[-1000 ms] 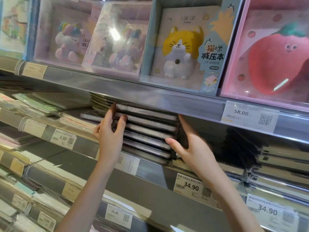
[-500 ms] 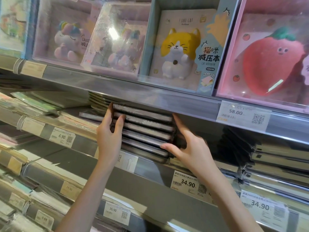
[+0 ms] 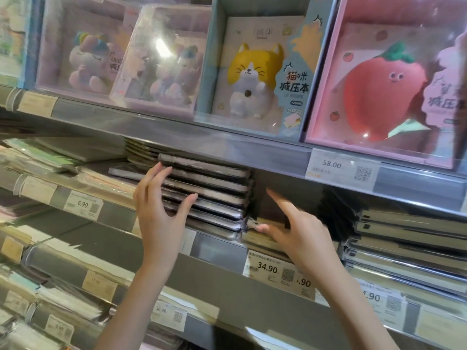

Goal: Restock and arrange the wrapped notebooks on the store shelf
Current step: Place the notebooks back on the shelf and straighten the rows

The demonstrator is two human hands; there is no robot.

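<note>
Head view: notebook stack [image 3: 209,195] sits on shelf [image 3: 217,242] under the 58.00 tag [image 3: 338,168] — left hand [image 3: 161,210] fingers spread on its front, right hand [image 3: 295,236] loosely spread at its lower right corner — press both sides evenly to square it.

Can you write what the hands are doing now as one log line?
left hand: open, fingers against dark notebook stack | right hand: open, beside stack | stack: on shelf

A stack of dark plastic-wrapped notebooks [image 3: 209,193] lies on the grey shelf [image 3: 217,245]. The left hand [image 3: 159,210] touches it at 9 o'clock with spread fingers; the right hand [image 3: 295,231] hovers at 4 o'clock.
</note>
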